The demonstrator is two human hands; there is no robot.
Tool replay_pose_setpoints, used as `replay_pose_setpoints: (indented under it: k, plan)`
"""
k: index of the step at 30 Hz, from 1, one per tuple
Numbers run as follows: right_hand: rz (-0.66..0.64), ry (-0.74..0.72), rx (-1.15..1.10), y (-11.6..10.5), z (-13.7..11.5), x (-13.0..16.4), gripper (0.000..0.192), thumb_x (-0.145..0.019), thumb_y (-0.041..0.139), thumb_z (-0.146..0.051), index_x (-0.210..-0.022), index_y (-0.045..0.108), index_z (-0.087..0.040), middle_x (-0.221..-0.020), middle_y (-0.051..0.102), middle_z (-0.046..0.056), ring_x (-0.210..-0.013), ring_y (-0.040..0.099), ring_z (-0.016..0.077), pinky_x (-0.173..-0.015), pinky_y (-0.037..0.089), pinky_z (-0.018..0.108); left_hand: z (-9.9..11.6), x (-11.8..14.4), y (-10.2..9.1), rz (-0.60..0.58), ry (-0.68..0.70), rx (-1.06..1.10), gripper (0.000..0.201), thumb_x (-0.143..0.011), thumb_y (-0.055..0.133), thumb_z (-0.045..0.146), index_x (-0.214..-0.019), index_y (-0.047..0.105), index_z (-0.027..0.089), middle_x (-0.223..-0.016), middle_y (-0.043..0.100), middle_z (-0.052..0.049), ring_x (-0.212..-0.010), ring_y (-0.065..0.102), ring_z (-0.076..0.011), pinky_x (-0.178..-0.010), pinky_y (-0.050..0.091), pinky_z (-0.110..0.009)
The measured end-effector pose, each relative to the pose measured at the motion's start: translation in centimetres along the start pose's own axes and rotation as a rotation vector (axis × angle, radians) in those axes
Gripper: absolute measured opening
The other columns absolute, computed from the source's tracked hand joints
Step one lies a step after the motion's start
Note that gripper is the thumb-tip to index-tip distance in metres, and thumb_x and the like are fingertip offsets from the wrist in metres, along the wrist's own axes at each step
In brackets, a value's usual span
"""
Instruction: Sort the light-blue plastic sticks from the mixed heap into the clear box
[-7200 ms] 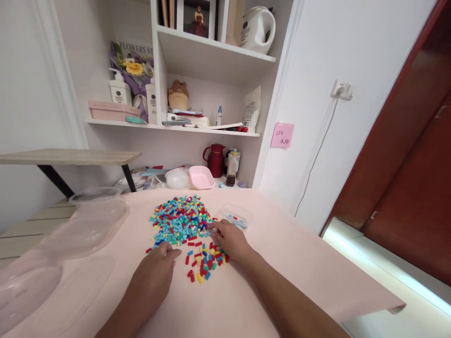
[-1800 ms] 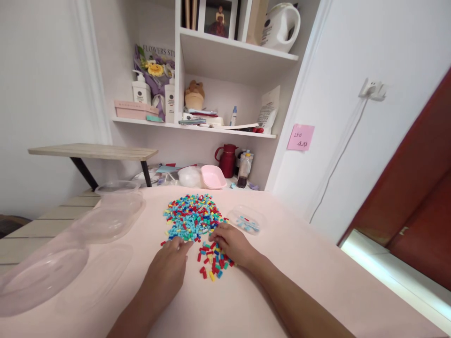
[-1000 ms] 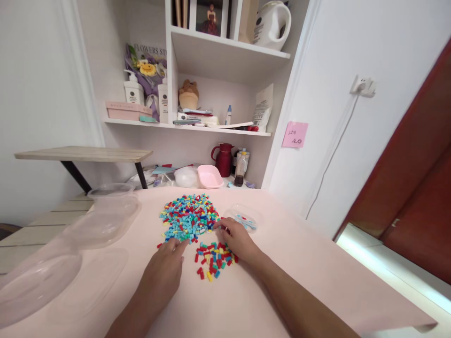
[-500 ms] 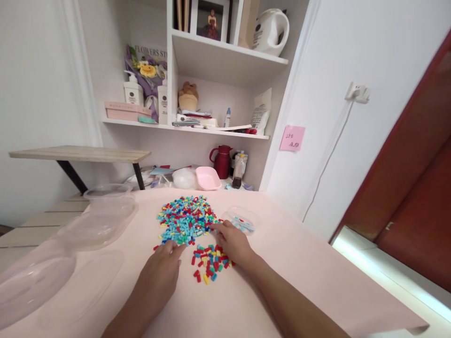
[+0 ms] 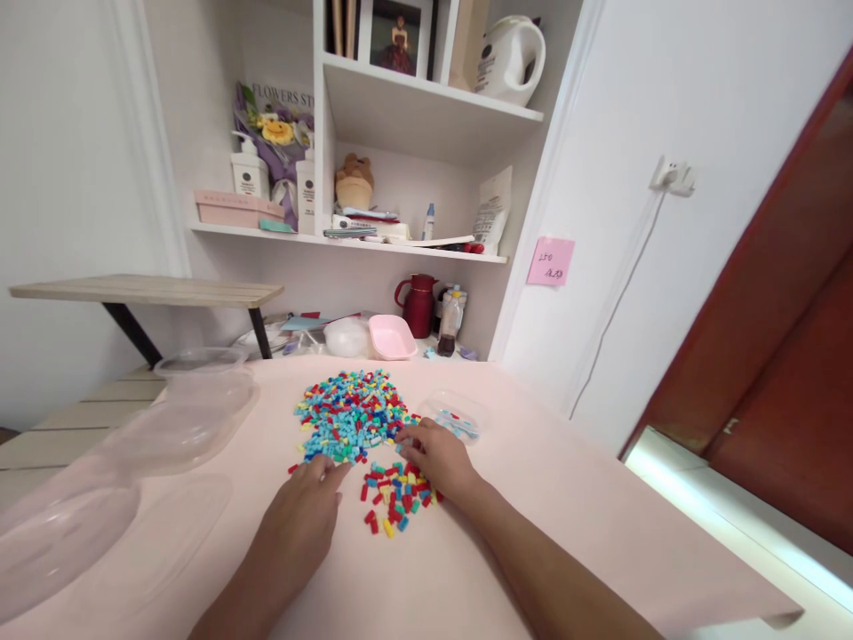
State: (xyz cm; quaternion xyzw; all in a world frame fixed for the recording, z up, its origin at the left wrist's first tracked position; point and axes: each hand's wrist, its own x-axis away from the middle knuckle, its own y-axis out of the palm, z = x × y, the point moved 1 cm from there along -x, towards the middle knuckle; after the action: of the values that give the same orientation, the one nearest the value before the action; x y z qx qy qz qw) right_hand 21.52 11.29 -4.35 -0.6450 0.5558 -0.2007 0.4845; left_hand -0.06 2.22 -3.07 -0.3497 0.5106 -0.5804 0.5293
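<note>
I count two heaps of coloured beads: one big heap (image 5: pixel 350 413) at twelve o'clock and one small heap (image 5: pixel 398 500) nearer me. One small clear dish (image 5: pixel 455 414) sits at one o'clock. At nine o'clock lie three large clear containers (image 5: pixel 187 418). Both my hands, left hand (image 5: pixel 299 516) and right hand (image 5: pixel 436 455), are on the bench (image 5: pixel 566 542).

Both forearms are bare from the lower frame edge up to the wrists, with no sleeve, watch, bracelet or glove on them, and the left hand (image 5: pixel 298 520) and right hand (image 5: pixel 436 458) carry no visible rings, their short nails unpainted.
</note>
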Motion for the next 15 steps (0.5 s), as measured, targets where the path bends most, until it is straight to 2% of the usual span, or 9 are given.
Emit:
replay_pose_setpoints:
  k: [7,15]
  plan:
    - [-0.030,-0.008,0.048,-0.5,-0.6,-0.1,0.009,-0.079,0.061,-0.020,-0.082,0.067,-0.025,-0.091,0.066,-0.002,-0.080,0.057,0.0130,-0.065,0.032,0.022,-0.3,-0.1,0.3,0.001,-0.001,0.012,0.049,-0.090,0.029,0.016,-0.133,0.052,0.022,-0.123,0.055,-0.010,-0.110,0.052,-0.0224,-0.094,0.041,-0.037]
    - [-0.054,-0.046,0.065,-1.1,-0.9,0.1,0.014,-0.080,0.060,-0.019,-0.087,0.069,-0.027,-0.094,0.068,-0.001,-0.084,0.059,0.0146,-0.066,0.034,0.023,-0.6,-0.3,0.6,0.032,0.000,0.030,0.048,-0.090,0.030,0.018,-0.131,0.055,0.024,-0.124,0.055,-0.010,-0.111,0.053,-0.0218,-0.094,0.044,-0.036]
